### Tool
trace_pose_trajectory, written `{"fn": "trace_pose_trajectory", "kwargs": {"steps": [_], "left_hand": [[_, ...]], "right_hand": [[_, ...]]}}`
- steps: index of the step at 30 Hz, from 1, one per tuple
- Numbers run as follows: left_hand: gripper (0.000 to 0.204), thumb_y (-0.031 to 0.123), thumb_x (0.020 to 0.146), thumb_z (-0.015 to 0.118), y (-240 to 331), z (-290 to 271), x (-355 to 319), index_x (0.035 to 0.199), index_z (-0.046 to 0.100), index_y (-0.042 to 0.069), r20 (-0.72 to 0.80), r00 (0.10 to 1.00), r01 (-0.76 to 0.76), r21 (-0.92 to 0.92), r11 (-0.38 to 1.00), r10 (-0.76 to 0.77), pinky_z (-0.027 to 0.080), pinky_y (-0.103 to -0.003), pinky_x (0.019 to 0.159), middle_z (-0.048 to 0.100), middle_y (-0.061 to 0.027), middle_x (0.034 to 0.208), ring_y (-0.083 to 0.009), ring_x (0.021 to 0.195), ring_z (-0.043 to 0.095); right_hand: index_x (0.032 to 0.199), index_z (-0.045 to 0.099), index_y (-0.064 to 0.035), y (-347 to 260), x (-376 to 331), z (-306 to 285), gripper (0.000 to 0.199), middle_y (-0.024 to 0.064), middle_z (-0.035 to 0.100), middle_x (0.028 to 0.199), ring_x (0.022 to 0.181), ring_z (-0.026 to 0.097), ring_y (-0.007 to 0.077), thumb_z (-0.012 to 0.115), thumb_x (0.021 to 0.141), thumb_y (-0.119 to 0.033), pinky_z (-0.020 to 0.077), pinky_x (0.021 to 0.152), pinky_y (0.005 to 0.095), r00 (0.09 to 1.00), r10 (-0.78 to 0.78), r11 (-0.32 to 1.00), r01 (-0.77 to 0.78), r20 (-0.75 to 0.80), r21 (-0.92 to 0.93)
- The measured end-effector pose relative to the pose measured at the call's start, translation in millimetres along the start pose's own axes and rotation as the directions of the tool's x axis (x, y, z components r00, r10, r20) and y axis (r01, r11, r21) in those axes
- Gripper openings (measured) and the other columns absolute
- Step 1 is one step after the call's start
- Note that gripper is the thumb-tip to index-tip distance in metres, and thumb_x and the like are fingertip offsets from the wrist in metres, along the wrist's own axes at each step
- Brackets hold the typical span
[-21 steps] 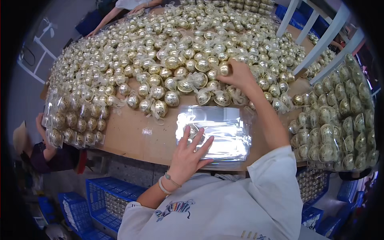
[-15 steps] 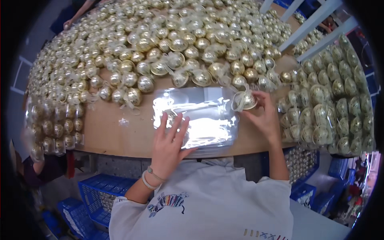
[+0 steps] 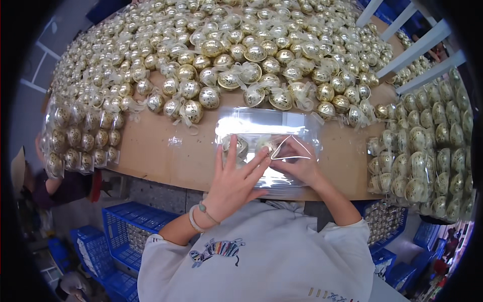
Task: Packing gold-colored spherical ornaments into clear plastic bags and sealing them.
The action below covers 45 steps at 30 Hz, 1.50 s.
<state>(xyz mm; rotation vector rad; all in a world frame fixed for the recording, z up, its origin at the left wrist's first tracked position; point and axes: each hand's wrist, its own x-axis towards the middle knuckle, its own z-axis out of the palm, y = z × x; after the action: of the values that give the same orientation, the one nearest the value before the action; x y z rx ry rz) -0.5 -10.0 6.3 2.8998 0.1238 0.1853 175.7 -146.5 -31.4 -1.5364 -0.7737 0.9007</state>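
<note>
Brown tabletop (image 3: 151,151) shows bare only in a strip along its near edge; beyond that, a heap of gold ornament balls (image 3: 241,55) covers it, and packed bags of balls (image 3: 427,156) crowd the right end. A clear plastic tray (image 3: 266,146) lies in the open strip, just short of the edge. The left hand (image 3: 234,178) rests flat on the tray, fingers spread, gripping nothing. The right hand (image 3: 297,163) pinches a wrapped ball (image 3: 266,147) (partly hidden by fingers) down into the tray. Blue crates (image 3: 126,231) stand below the edge.
</note>
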Motion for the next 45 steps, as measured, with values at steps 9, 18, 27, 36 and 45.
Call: {"fn": "trace_pose_trajectory", "kwargs": {"steps": [9, 18, 27, 36, 45], "left_hand": [[0.076, 0.047, 0.074, 0.070, -5, 4, 12, 0.142, 0.041, 0.035, -0.063, 0.998, 0.001, 0.012, 1.000, -0.001, 0.020, -0.071, 0.104, 0.031, 0.0038, 0.153, -0.0482, 0.140, 0.017], [0.078, 0.051, 0.071, 0.073, -4, 1, 9, 0.141, 0.043, 0.030, -0.053, 0.999, 0.000, -0.041, 0.999, -0.003, 0.015, -0.071, 0.106, 0.033, 0.0010, 0.151, -0.0465, 0.140, 0.018], [0.077, 0.045, 0.071, 0.076, 0, 5, 15, 0.139, 0.046, 0.024, -0.033, 0.999, -0.039, -0.071, 0.997, 0.036, 0.020, -0.063, 0.109, 0.037, -0.0050, 0.148, -0.0429, 0.137, 0.026], [0.073, 0.043, 0.074, 0.072, -4, -1, 11, 0.140, 0.045, 0.026, -0.074, 0.997, -0.021, -0.023, 1.000, 0.020, 0.017, -0.061, 0.111, 0.038, -0.0037, 0.148, -0.0418, 0.139, 0.025], [0.087, 0.042, 0.071, 0.074, -4, 8, 16, 0.146, 0.037, 0.019, -0.113, 0.993, -0.027, -0.034, 0.999, 0.023, 0.019, -0.060, 0.111, 0.039, -0.0014, 0.147, -0.0381, 0.138, 0.028]], "right_hand": [[0.126, 0.052, 0.0056, -9, 20, 8, 0.043, 0.0119, 0.067, 0.099, 0.089, 0.066, 0.0160, 0.066, 0.087, -0.007, 0.0543, 0.073, 0.0246, 0.991, 0.118, 0.838, -0.131, 0.059, 0.530], [0.105, 0.066, 0.0013, -57, 44, -106, 0.022, 0.0074, 0.069, 0.088, 0.080, 0.066, 0.0135, 0.065, 0.088, -0.012, 0.0525, 0.072, 0.0259, 0.964, -0.163, 0.930, 0.078, -0.211, -0.359], [0.098, 0.065, 0.0023, -91, 261, -21, 0.053, 0.0155, 0.067, 0.084, 0.081, 0.067, 0.0269, 0.075, 0.077, -0.045, 0.0529, 0.071, 0.0348, 0.988, -0.068, 0.184, -0.124, -0.139, -0.975], [0.123, 0.050, -0.0069, -30, 32, -92, 0.065, 0.0054, 0.055, 0.117, 0.093, 0.058, 0.0133, 0.083, 0.067, -0.009, 0.0484, 0.082, 0.0284, 0.962, -0.220, 0.951, 0.249, -0.163, 0.184], [0.123, 0.048, -0.0053, -2, -53, -55, 0.064, 0.0050, 0.058, 0.112, 0.109, 0.058, 0.0152, 0.080, 0.068, 0.004, 0.0501, 0.088, 0.0302, 0.994, 0.057, 0.994, -0.048, -0.091, 0.095]]}}
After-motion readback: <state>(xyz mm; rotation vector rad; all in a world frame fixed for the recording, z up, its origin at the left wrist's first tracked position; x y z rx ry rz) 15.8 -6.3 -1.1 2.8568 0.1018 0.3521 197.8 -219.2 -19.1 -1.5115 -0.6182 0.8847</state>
